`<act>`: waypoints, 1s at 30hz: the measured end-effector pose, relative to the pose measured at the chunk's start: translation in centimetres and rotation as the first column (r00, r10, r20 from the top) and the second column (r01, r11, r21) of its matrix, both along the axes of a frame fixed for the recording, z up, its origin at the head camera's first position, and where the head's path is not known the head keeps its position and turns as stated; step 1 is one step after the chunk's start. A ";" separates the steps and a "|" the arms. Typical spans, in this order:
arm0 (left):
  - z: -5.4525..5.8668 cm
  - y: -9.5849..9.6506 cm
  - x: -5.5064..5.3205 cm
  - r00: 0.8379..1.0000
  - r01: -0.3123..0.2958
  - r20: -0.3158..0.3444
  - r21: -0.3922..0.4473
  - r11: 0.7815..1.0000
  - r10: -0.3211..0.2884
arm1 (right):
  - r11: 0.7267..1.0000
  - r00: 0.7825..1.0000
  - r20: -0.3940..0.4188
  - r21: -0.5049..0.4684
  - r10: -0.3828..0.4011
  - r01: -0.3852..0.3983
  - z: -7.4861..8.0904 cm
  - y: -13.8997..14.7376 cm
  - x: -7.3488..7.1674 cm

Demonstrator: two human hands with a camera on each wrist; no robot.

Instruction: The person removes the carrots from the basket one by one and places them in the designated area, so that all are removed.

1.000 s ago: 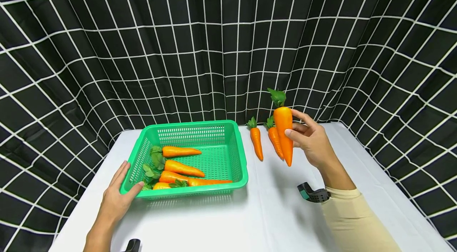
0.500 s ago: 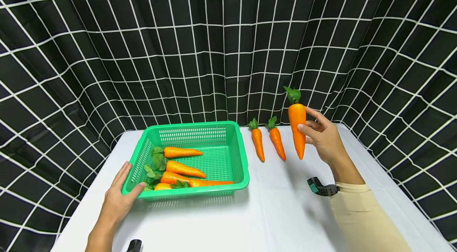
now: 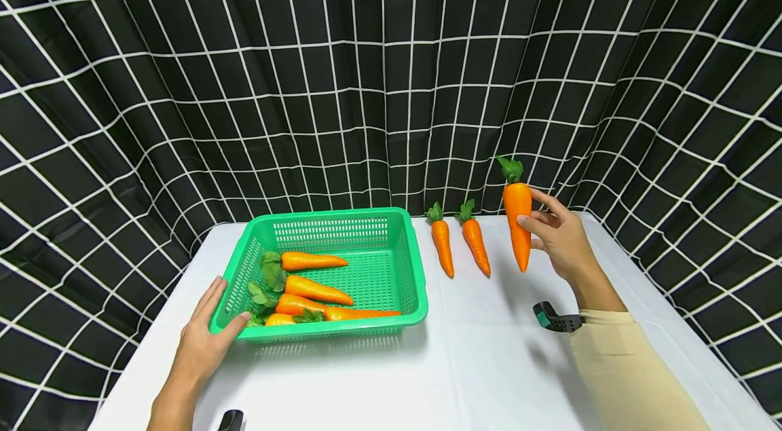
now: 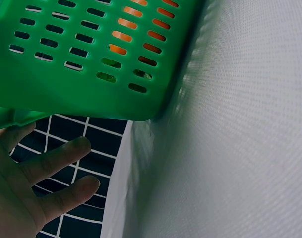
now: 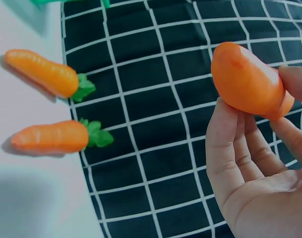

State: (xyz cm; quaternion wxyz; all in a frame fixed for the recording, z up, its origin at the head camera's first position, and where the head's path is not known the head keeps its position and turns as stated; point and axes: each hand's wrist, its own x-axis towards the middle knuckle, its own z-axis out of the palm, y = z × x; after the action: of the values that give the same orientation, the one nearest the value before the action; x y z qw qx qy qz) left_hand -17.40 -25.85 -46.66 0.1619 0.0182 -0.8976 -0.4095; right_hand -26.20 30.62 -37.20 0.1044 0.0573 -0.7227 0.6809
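My right hand pinches a large orange carrot between thumb and fingers. The carrot is held above the table, leaves up and tip down; its blunt tip faces the camera in the right wrist view. Two smaller carrots, a left one and a right one, lie side by side on the cloth to its left. My left hand rests at the near left corner of a green plastic basket, thumb on the rim. In the left wrist view its fingers are spread and fairly straight.
Several carrots with green leaves lie in the basket's left and front part. A white cloth covers the table. Black curtain with a white grid stands behind and at both sides.
My right hand has moved the large carrot to the right, away from the two carrots on the cloth, then slightly down in the last half second. My left hand stays at the basket.
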 end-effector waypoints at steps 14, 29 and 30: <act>0.0 0.1 0.2 1.000 0.004 -0.007 0.007 1.000 -0.004 | 0.992 0.992 0.093 0.107 -0.082 0.072 -1.5 1.8 -1.8; 0.0 0.0 0.1 1.000 0.014 -0.014 0.010 1.000 -0.014 | 0.978 0.968 0.213 0.185 -0.136 0.096 -5.2 3.3 -5.0; 0.0 0.0 0.2 1.000 0.014 -0.015 0.009 1.000 -0.014 | 0.976 0.965 0.221 0.194 -0.138 0.096 -5.5 3.4 -5.1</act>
State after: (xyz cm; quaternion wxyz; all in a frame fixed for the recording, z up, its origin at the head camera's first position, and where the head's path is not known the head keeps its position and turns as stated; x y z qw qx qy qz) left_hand -17.24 -25.83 -46.66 0.1657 0.0097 -0.8946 -0.4149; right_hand -31.30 34.03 -42.67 0.0532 -0.0569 -0.7911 0.6067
